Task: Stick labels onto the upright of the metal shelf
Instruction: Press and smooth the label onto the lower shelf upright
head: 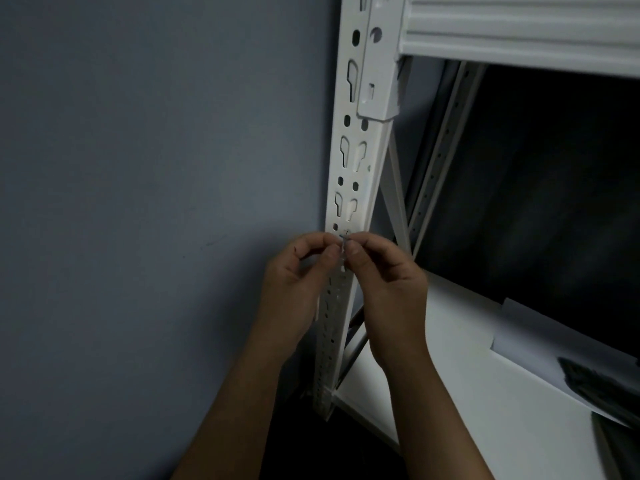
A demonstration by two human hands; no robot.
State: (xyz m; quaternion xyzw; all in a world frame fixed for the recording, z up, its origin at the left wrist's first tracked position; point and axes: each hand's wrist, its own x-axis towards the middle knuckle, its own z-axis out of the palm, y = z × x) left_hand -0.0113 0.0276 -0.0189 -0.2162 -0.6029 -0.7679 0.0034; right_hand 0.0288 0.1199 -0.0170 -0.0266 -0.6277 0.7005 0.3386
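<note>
A small label [343,241], pale with a trace of blue, is pinched between the fingertips of the left hand [296,275] and the right hand [388,282], which are brought together directly in front of the upright [349,188] of the metal shelf. Both hands are clamped on the label by thumb and forefinger; whether it is being peeled from a backing or squared up cannot be told, the piece being too small and dim. It is held close to the face of the upright, likely so that it can be pressed on with little travel. The upright is seen as white painted steel, smooth, punched with paired keyhole slots and round holes down its length. A ribbed white beam [519,26] is hooked into it above by a bracket. A flat white shelf board [450,393] is noted below right, with a sheet of pale paper [540,341] lying on it. A matt grey wall [138,168] stands behind.
</note>
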